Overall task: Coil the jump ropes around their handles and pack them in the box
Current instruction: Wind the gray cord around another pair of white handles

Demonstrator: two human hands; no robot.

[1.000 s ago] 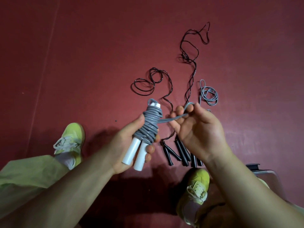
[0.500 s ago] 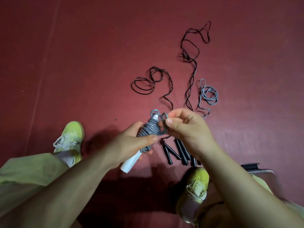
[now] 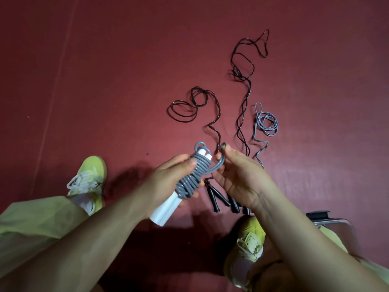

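Observation:
My left hand [image 3: 168,182] grips a pair of white handles [image 3: 163,213] with a grey jump rope [image 3: 190,178] coiled thickly around their upper half. A short free end of that grey rope runs right to my right hand [image 3: 237,175], which pinches its last loop between thumb and fingers. On the red floor beyond lie two black jump ropes [image 3: 242,81], uncoiled, and a thin grey rope [image 3: 266,123]. Their black handles [image 3: 216,199] lie below my hands, partly hidden by my right wrist.
My two yellow-green shoes [image 3: 90,175] [image 3: 248,245] rest on the red floor [image 3: 105,70], one at the left, one at the bottom right. A dark-edged grey container corner [image 3: 328,220] shows at the right behind my right forearm.
The free grey rope has shortened as more turns went onto the handles. My right hand came in, then drew slightly right holding the end loop. The bundle tilted.

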